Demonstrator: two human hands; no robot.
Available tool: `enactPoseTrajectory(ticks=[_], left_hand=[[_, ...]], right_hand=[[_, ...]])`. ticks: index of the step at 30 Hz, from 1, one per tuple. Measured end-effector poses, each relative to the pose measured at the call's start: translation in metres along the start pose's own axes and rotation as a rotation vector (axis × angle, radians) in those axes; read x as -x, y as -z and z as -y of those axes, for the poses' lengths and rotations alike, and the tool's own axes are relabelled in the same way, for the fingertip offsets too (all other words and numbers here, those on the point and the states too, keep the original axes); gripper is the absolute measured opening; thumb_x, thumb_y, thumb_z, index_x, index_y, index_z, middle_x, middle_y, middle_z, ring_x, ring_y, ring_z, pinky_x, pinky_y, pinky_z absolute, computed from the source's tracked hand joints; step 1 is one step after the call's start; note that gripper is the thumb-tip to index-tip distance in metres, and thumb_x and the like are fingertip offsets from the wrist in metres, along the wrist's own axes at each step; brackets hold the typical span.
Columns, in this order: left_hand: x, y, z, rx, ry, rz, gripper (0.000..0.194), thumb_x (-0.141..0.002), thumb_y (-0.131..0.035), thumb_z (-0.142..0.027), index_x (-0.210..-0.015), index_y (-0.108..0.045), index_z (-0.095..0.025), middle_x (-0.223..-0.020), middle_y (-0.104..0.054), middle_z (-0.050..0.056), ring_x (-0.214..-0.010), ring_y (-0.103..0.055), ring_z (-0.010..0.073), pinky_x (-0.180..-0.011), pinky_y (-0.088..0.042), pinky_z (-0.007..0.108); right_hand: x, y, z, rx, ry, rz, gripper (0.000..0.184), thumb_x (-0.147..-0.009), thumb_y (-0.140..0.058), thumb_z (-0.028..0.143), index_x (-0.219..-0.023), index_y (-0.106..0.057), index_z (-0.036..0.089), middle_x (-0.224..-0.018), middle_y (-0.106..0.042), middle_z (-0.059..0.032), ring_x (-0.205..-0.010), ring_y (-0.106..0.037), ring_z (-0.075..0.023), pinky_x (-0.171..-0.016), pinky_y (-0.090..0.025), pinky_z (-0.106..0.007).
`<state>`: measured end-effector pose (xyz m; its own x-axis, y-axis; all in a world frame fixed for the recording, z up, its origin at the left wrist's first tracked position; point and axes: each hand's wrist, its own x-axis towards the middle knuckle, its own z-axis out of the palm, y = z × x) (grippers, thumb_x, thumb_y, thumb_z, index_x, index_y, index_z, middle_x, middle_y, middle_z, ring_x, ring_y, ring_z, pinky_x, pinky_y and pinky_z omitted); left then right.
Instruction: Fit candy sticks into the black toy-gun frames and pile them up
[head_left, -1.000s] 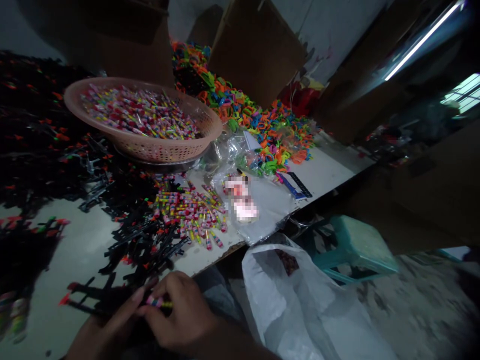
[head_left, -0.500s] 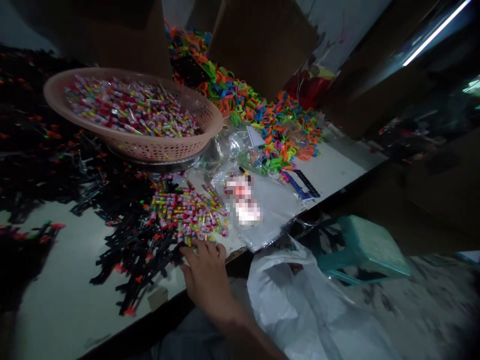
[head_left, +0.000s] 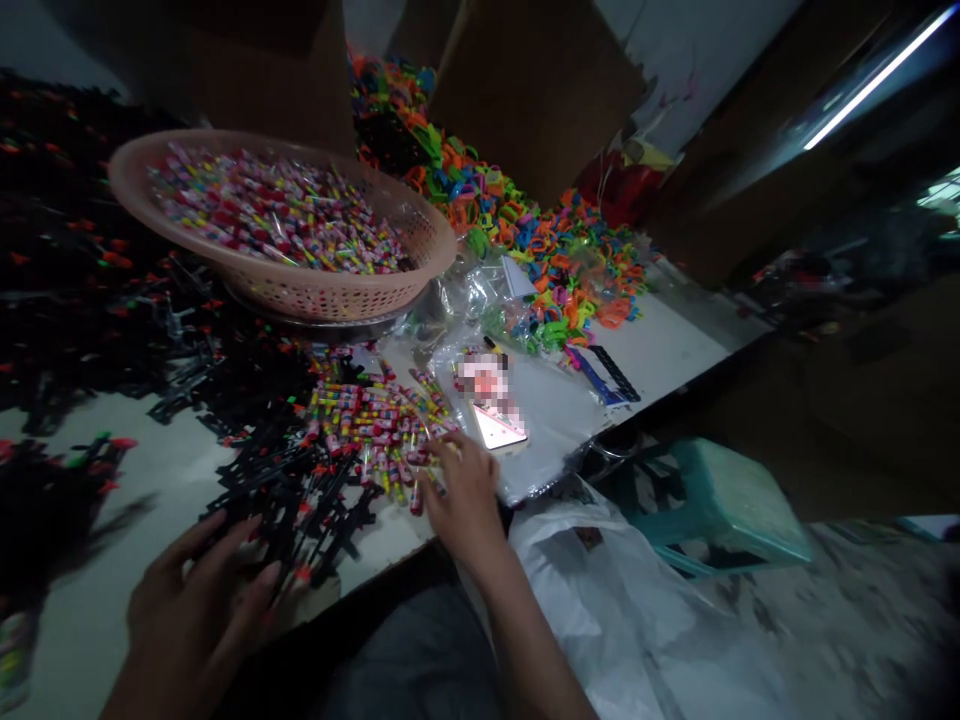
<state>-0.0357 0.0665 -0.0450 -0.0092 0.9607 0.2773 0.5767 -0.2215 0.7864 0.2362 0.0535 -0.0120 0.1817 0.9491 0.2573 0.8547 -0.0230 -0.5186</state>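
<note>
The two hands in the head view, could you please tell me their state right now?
Left hand: open, at the black plastic pieces.
Right hand: at the small colourful tubes; whether it holds one cannot be told.

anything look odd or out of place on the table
The phone looks out of place: it lies with its screen lit on the plastic, beside loose tubes. Its far part is pixelated.

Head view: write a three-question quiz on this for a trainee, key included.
1. True or false: the right hand is nearer the loose tubes than the left hand is.
2. Which is nearest the left hand: (a) green stool, (b) black plastic pieces, (c) white bag?
3. What colour is the basket of small tubes?

Key: 1. True. 2. b. 3. Pink.
</note>
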Motion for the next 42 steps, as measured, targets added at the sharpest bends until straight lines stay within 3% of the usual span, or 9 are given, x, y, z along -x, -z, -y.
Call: enactPoseTrajectory(ticks=[3,8,12,15,19,35,42], left_hand=[[0.005,-0.004,-0.004,-0.132,-0.132,-0.001,0.024,-0.074,-0.060,-0.038,-0.097,-0.061,-0.033,-0.103,-0.061,0.007,-0.116,-0.048,0.0368,-0.101,-0.035,0.054],[0.010,-0.004,-0.007,-0.220,-0.187,-0.015,0.033,-0.075,-0.059,-0.038,-0.108,-0.056,-0.038,-0.117,-0.055,0.005,-0.118,-0.048,0.0354,-0.103,-0.033,0.055],[0.014,-0.008,-0.003,-0.304,-0.305,0.034,0.036,-0.078,-0.054,-0.040,-0.113,-0.056,-0.031,-0.125,-0.052,0.012,-0.111,-0.052,0.0365,-0.104,-0.029,0.061],[0.014,-0.008,-0.002,-0.345,-0.300,0.033,0.034,-0.080,-0.051,-0.040,-0.110,-0.058,-0.026,-0.122,-0.053,0.015,-0.111,-0.052,0.0373,-0.100,-0.034,0.063],[0.013,-0.007,-0.002,-0.337,-0.291,0.017,0.032,-0.079,-0.052,-0.042,-0.108,-0.058,-0.028,-0.123,-0.052,0.013,-0.106,-0.054,0.0355,-0.095,-0.039,0.063],[0.014,-0.011,-0.002,-0.302,-0.371,-0.029,0.031,-0.077,-0.056,-0.044,-0.103,-0.059,-0.028,-0.111,-0.058,0.012,-0.105,-0.055,0.0344,-0.102,-0.033,0.060],[0.015,-0.013,-0.001,-0.374,-0.482,0.000,0.030,-0.077,-0.057,-0.040,-0.104,-0.061,-0.026,-0.121,-0.053,0.016,-0.105,-0.055,0.0368,-0.101,-0.030,0.062]], right_hand=[[-0.015,0.014,-0.037,0.119,-0.166,-0.162,0.033,-0.093,-0.044,0.028,-0.125,-0.054,0.025,-0.129,-0.047,-0.0112,-0.120,-0.039,-0.0268,-0.098,-0.028,-0.046],[-0.035,0.025,-0.072,0.243,-0.198,-0.133,0.034,-0.095,-0.039,0.034,-0.124,-0.056,0.032,-0.138,-0.042,-0.0071,-0.126,-0.035,-0.0269,-0.102,-0.024,-0.049],[-0.037,0.023,-0.072,0.279,-0.208,-0.101,0.031,-0.096,-0.038,0.034,-0.118,-0.060,0.032,-0.137,-0.045,-0.0028,-0.125,-0.036,-0.0247,-0.103,-0.022,-0.048],[-0.033,0.024,-0.071,0.307,-0.232,-0.104,0.030,-0.096,-0.038,0.034,-0.114,-0.062,0.032,-0.136,-0.047,-0.0005,-0.125,-0.035,-0.0246,-0.104,-0.021,-0.047],[-0.028,0.026,-0.073,0.285,-0.228,-0.089,0.030,-0.096,-0.038,0.036,-0.114,-0.062,0.033,-0.134,-0.050,0.0005,-0.125,-0.035,-0.0243,-0.103,-0.022,-0.045],[-0.032,0.026,-0.069,0.242,-0.183,-0.143,0.034,-0.097,-0.032,0.035,-0.117,-0.059,0.030,-0.130,-0.051,-0.0040,-0.122,-0.039,-0.0215,-0.103,-0.023,-0.043],[-0.026,0.029,-0.066,0.265,-0.194,-0.197,0.031,-0.093,-0.043,0.031,-0.120,-0.057,0.028,-0.130,-0.051,-0.0079,-0.121,-0.041,-0.0251,-0.101,-0.027,-0.046]])
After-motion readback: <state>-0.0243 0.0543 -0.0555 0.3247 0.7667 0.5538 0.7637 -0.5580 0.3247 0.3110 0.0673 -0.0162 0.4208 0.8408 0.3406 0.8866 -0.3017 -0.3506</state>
